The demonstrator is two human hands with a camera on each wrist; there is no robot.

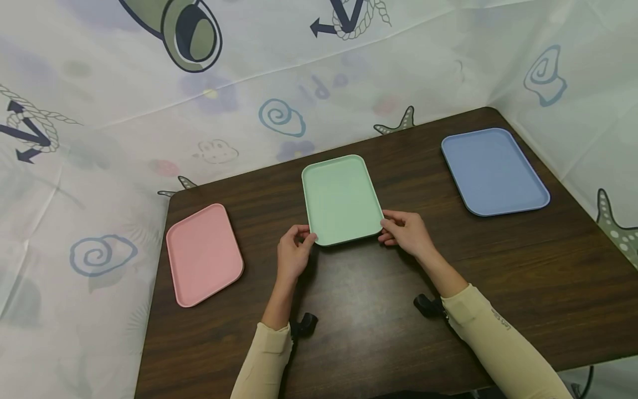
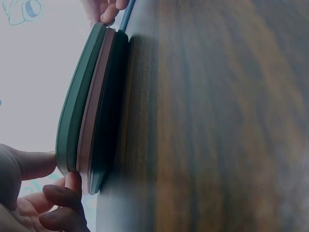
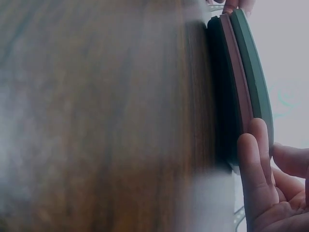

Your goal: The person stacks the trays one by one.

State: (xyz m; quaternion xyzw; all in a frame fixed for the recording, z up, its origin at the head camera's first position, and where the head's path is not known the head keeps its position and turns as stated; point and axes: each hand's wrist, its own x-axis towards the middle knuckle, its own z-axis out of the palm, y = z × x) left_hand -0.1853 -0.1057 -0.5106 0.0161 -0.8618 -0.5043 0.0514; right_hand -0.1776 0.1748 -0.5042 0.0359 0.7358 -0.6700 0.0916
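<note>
A light green tray point(image 1: 343, 200), rounded at the corners, is in the middle of the table, near its far edge. My left hand point(image 1: 293, 255) pinches its near left corner between thumb and fingers. On the near right corner, my right hand point(image 1: 408, 234) has the thumb at the rim and the fingers at the side. Both wrist views show a pink edge point(image 2: 92, 116) directly beneath the green tray, like a second tray stacked under it. Below that lies a dark layer point(image 3: 223, 96); whether it is another tray or shadow, I cannot tell.
To the left on the dark wooden table point(image 1: 359, 321) lies a pink tray point(image 1: 205, 256). A blue tray point(image 1: 495, 172) lies at the far right. White patterned cloth point(image 1: 239, 72) hangs behind the table and along its sides.
</note>
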